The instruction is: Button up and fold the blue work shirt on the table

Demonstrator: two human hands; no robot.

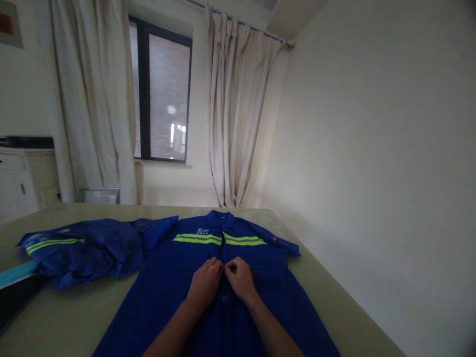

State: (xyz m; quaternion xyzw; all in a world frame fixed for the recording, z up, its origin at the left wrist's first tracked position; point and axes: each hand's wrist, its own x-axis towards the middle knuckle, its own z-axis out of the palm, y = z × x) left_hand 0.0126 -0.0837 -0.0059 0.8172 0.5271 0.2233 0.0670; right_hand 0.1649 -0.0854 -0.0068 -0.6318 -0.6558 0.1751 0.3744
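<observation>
Head view: a blue jacket [256, 287] lies front up on a greenish surface [334, 297], collar [220, 218] toward the window [169, 94], its lower part running out of sight at the bottom edge.
Left hand [206, 278]: knuckles up over the jacket's middle, just below the chest stripe [197, 239]; its fingers are curled and pinch the cloth at the front opening.
Right hand [241, 278]: just beside the left, thumb and forefinger drawn together on the same opening; the fingertips of the two hands nearly meet, and exactly what lies between them is too small to tell.
Button [224, 299]: on the front strip, a little nearer the wearer than the hands.
Chest: yellow-green striping on both halves, pale lettering [203, 231] above the left part.
Second garment [100, 250]: blue too, crumpled in a heap left of the jacket and touching its sleeve.
Left edge: a turquoise item [17, 274] with a dark item [18, 300] under it, both cut off by the frame.
Behind: pale curtains [238, 99] flank the window; a white cabinet [18, 183] stands at far left.
</observation>
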